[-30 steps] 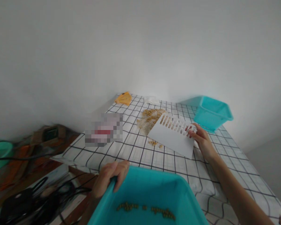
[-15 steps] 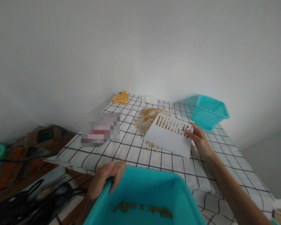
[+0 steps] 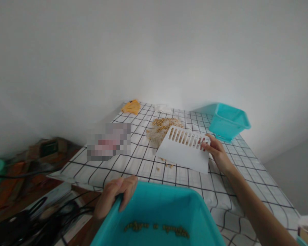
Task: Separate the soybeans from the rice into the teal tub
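My left hand [image 3: 118, 194] is closed over the left rim of a turquoise plastic bin [image 3: 166, 201] at the table's front edge. Small yellowish beans [image 3: 138, 226] lie across the bin's floor. In my right hand [image 3: 215, 152] is a white slotted plastic scraper [image 3: 184, 152], gripped by its upper right corner and tilted over the table. Behind the scraper, partly hidden by it, spreads a pile of soybeans and pale grains [image 3: 160, 130]. A few loose beans [image 3: 169, 165] lie on the cloth by the scraper's lower edge.
A checked cloth [image 3: 141, 164] covers the table. A second turquoise bin [image 3: 227, 123] stands at the back right. An orange cloth [image 3: 131, 107], a white cloth [image 3: 163, 109] and a blurred-out package [image 3: 109, 143] lie farther left. Black cables [image 3: 66, 208] and boxes sit below on the left.
The scraper's lower edge has shifted slightly, now covering some of the loose beans, and a few beans lie nearer the front. My left hand keeps its hold on the bin.
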`<action>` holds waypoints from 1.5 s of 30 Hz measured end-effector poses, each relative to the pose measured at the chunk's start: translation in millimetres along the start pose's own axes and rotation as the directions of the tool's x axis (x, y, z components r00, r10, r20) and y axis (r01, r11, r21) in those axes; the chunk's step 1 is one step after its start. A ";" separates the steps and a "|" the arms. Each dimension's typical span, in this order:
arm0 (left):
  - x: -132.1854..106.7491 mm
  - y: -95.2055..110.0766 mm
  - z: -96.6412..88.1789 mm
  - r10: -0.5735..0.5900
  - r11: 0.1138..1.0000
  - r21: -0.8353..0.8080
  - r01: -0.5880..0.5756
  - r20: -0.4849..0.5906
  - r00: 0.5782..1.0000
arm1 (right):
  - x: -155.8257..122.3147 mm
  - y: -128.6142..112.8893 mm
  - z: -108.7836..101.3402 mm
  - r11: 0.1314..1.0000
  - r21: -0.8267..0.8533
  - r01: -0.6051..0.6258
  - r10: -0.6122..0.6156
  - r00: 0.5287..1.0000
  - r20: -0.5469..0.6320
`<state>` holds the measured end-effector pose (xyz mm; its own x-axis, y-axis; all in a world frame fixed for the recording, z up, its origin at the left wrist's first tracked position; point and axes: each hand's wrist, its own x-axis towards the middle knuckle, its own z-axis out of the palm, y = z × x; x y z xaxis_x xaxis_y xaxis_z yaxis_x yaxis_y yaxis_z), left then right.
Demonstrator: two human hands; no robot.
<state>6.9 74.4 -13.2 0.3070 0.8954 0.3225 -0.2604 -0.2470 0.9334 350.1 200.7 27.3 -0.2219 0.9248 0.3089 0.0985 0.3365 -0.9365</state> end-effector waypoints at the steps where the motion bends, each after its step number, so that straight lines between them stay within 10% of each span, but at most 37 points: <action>1: 0.1 0.2 0.4 0.006 1.000 0.000 -0.006 -0.002 1.000 | -0.3 -0.1 0.2 1.000 0.005 -0.004 0.004 1.000 0.006; 22: 0.2 0.7 -0.3 -0.012 1.000 0.023 0.012 -0.002 1.000 | -4.6 -11.7 9.0 0.983 -0.031 -0.179 0.179 0.921 0.346; 45: 1.8 1.7 1.8 0.018 1.000 0.010 -0.018 -0.007 1.000 | -6.9 -7.9 4.2 0.979 0.034 -0.202 0.177 0.918 0.355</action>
<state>8.7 74.9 -10.8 0.2959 0.8933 0.3382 -0.2568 -0.2667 0.9289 346.8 190.9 31.9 -0.5306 0.8455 0.0591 0.1079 0.1366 -0.9847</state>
